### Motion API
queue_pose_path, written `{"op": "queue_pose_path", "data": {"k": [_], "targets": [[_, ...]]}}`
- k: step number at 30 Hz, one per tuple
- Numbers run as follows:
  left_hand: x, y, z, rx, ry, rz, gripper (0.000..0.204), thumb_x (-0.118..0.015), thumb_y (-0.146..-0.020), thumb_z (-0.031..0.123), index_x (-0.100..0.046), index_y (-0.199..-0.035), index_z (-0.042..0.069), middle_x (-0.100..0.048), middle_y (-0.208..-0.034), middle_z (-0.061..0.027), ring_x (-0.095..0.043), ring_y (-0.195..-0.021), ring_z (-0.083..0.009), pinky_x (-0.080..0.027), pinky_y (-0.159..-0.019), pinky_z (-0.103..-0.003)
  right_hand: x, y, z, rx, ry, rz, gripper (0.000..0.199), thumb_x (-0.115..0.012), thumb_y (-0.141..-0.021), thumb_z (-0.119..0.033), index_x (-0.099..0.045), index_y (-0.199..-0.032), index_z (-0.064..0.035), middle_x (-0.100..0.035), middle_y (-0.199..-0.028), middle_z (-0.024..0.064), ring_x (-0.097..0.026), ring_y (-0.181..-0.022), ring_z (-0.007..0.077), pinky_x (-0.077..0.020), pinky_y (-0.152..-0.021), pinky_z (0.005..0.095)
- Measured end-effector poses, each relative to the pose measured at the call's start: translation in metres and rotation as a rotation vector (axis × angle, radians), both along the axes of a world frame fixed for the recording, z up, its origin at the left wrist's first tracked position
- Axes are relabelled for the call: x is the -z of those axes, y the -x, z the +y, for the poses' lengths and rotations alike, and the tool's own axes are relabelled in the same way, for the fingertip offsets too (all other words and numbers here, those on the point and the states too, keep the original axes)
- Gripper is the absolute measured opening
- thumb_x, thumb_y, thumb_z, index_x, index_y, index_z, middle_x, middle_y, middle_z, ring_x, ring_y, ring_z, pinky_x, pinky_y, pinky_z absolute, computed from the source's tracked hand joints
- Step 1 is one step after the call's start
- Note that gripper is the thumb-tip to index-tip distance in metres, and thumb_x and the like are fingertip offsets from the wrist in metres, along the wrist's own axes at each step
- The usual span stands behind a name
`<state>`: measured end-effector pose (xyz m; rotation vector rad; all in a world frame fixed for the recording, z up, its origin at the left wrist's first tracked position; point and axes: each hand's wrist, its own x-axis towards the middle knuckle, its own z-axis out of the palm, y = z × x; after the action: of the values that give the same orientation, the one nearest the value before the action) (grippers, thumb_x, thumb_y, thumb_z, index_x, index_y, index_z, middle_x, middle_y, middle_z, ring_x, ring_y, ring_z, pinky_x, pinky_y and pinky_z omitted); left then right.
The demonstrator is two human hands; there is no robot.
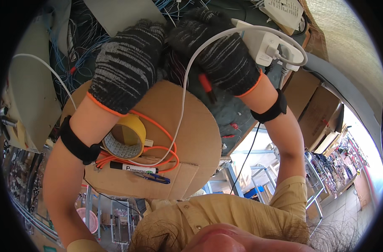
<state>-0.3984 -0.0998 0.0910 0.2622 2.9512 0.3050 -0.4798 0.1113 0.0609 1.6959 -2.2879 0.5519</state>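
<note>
Both hands wear black-and-grey knitted gloves with orange cuffs. My left hand (126, 65) is curled at the far middle, back of the glove up, its fingertips hidden beneath. Close beside it, my right hand (218, 52) is also curled and partly smeared by motion; what lies in its fingers is hidden. Dark wires (174, 69) run between and below the two hands. A blurred red-and-black piece (207, 87) shows just below the right glove. A white cable (185, 88) loops over the right hand from a white power strip (267, 46).
A rounded cardboard sheet (197, 138) carries a yellow tape roll (132, 132), a black-and-white marker (132, 168), a blue cutter knife (155, 178) and orange cord (173, 155). Thin blue wires (86, 52) lie left. Grey panels (124, 14) stand behind; cardboard boxes (313, 107) sit right.
</note>
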Motion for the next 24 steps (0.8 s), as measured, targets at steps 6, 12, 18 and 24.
{"op": "queue_pose_path", "data": {"k": [6,12,18,24], "targets": [[0.009,0.004,-0.001,0.030,-0.031,-0.058,0.041,-0.072,-0.085,0.028,-0.066,-0.119,0.005,-0.069,-0.111,-0.0169,-0.066,-0.106,-0.0350,-0.054,-0.091,-0.043,0.007,0.001,-0.003,-0.011,-0.063,0.026,0.021,-0.059,-0.085,-0.017,-0.069,-0.102,-0.0102,-0.069,-0.089,0.0106,-0.069,-0.082,0.0274,-0.0551,-0.070,0.0418],[0.000,0.006,-0.002,0.058,0.016,-0.141,0.036,-0.069,-0.087,0.028,-0.067,-0.114,0.005,-0.068,-0.104,-0.0175,-0.066,-0.099,-0.0361,-0.055,-0.086,-0.045,-0.030,0.005,-0.007,-0.001,-0.476,-0.091,0.045,-0.056,-0.089,-0.014,-0.061,-0.133,-0.0054,-0.064,-0.129,0.0187,-0.061,-0.122,0.0327,-0.0464,-0.107,0.0455],[-0.018,0.007,0.004,-0.109,-0.246,-0.046,0.040,-0.075,-0.080,0.023,-0.066,-0.114,0.004,-0.068,-0.105,-0.0203,-0.066,-0.097,-0.0402,-0.055,-0.085,-0.047,-0.011,0.008,-0.014,0.001,-0.378,-0.108,0.038,-0.064,-0.085,-0.017,-0.062,-0.120,-0.0042,-0.066,-0.104,0.0190,-0.066,-0.102,0.0326,-0.0498,-0.092,0.0456],[-0.002,0.003,-0.002,-0.092,-0.139,0.013,0.044,-0.075,-0.081,0.026,-0.066,-0.119,0.006,-0.067,-0.109,-0.0220,-0.066,-0.099,-0.0415,-0.055,-0.087,-0.047,-0.008,0.010,-0.029,-0.033,-0.369,-0.141,0.033,-0.072,-0.082,-0.020,-0.063,-0.108,-0.0030,-0.068,-0.080,0.0192,-0.070,-0.083,0.0326,-0.0532,-0.077,0.0456]]}}
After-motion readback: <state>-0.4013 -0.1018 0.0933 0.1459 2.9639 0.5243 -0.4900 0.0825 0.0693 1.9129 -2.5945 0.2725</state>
